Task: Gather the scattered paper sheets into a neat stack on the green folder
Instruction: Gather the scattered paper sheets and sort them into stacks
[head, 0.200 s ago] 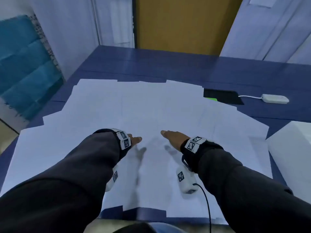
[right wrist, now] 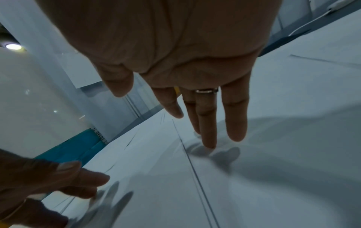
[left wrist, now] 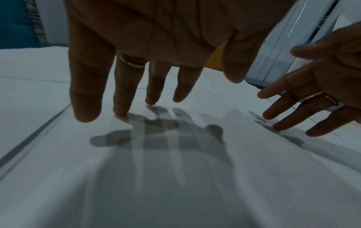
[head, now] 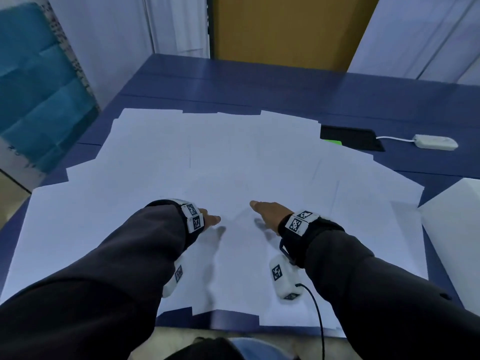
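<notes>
Two hands sit low over the paper in front of me, both palm-down with fingers spread straight and grasping nothing. My left hand (head: 207,220) has its middle fingertips (left wrist: 119,111) down on the sheets, as the left wrist view shows; my right hand (head: 267,213) is just beside it, a small gap between them, and the right wrist view shows its ring fingertip (right wrist: 209,144) pressing the top sheet. Each hand wears a ring.

The paper sheets (head: 233,162) lie overlapped in a broad white spread under and around both hands, covering most of the blue table (head: 285,92) from its near edge outward. At the right edge of the table stands a white block (head: 457,229), touching or just beside the sheets; I cannot tell which.

Farther out on the right, a sliver of the green folder (head: 334,142) peeks from under the far right corner of the spread, next to a black pad (head: 355,138). A white cabled device (head: 435,142) lies beyond that. Behind the table I see a yellow door (head: 285,29).
</notes>
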Tool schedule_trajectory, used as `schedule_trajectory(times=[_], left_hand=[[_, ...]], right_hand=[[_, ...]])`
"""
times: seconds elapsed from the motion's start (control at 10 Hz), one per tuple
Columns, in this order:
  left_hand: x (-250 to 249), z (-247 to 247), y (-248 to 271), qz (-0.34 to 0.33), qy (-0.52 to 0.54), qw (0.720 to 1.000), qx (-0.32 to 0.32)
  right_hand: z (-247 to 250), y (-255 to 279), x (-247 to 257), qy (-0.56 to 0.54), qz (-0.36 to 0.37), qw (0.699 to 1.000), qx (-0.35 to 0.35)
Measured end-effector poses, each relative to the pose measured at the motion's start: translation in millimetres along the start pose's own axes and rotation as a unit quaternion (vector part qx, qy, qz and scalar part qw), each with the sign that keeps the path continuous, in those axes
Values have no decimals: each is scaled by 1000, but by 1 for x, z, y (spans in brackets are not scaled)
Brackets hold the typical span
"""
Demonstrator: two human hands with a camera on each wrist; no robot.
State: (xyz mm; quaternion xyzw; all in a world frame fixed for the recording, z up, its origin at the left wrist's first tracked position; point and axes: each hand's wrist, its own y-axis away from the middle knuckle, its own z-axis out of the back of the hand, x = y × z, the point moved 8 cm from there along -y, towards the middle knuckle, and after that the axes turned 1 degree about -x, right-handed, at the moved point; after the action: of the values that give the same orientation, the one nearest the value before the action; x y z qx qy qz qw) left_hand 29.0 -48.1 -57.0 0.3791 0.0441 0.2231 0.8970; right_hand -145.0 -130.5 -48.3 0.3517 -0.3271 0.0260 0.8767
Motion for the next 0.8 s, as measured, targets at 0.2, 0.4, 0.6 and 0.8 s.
schedule_trajectory(times=[0.2, 0.4, 0.6, 0.8], left_hand=[[-5, -13, -13, -18, -64, 998, 5], [1, -23, -17, -2, -50, 999, 2], [1, -26, -18, 0, -25, 1000, -5], [6, -23, -10, -9, -27, 1000, -7]], right_hand=[[-2, -12, -14, -114, -32, 993, 5], [-4, -14, -27, -213, -63, 975, 8], [-13, -17, -31, -272, -96, 957, 31], [-14, -19, -26, -269, -93, 959, 8]])
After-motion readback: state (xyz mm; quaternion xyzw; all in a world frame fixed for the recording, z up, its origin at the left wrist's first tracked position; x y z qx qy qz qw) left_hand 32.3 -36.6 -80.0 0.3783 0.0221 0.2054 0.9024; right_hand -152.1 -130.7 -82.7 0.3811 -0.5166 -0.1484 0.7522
